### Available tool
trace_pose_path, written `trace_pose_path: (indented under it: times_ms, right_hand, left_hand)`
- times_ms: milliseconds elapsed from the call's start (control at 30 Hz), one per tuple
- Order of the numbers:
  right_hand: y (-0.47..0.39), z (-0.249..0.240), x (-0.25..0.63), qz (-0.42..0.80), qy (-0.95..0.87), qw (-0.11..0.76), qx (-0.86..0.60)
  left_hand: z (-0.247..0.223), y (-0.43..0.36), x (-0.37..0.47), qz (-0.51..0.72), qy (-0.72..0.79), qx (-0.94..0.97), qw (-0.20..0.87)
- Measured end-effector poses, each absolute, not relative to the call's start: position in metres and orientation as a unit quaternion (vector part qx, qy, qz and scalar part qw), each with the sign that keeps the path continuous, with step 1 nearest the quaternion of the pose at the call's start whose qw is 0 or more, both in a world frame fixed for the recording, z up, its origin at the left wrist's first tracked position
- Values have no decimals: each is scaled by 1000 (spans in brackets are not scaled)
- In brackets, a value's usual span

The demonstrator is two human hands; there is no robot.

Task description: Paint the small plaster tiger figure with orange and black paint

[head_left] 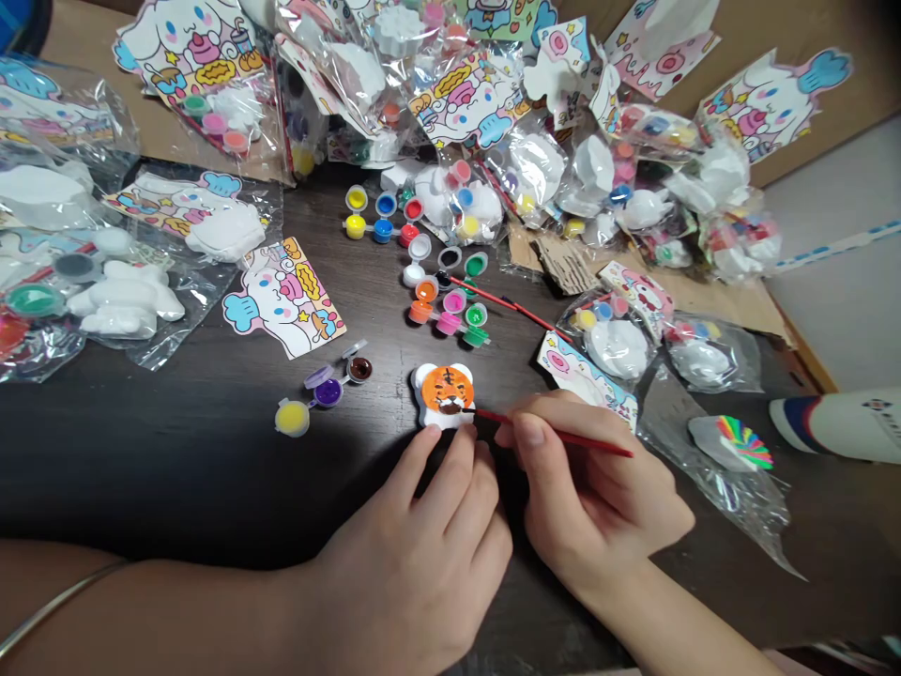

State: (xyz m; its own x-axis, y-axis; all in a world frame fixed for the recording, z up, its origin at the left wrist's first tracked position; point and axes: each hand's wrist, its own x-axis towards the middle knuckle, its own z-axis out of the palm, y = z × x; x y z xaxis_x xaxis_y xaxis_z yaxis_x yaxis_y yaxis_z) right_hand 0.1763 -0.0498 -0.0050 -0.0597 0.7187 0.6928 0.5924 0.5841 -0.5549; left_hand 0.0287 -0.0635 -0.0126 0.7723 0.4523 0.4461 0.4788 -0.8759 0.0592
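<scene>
Left hand (429, 554) spread against its near edge, a figurine (448, 387) is painted, brush (584, 441) pinched in right hand (605, 493), light strokes seemingly needed next.

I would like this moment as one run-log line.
left hand: touching figurine at lower edge; right hand: holding red brush, tip at brown patch; figurine: orange face, white ears

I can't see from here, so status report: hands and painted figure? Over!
Left hand touching painted figure, lower edge. Right hand gripping red brush, tip at brown patch. Printed card just beyond right hand.
</scene>
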Motion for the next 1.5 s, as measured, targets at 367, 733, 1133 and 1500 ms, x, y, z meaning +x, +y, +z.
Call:
trace_pose_path:
  times_ms: [367, 733, 1133, 1500]
  right_hand:
    - [-48, -7, 177, 66, -721, 523, -450]
    - [-50, -7, 178, 80, -713, 519, -464]
    - [-50, -9, 180, 89, -718, 508, -468]
    - [-50, -9, 180, 87, -718, 514, -462]
  left_hand:
    - [-11, -64, 30, -224, -245, -943, 28]
    - [-12, -63, 28, -216, -243, -945, 36]
    - [-13, -65, 29, -220, -243, -944, 29]
    - [-12, -64, 29, -224, -244, -943, 30]
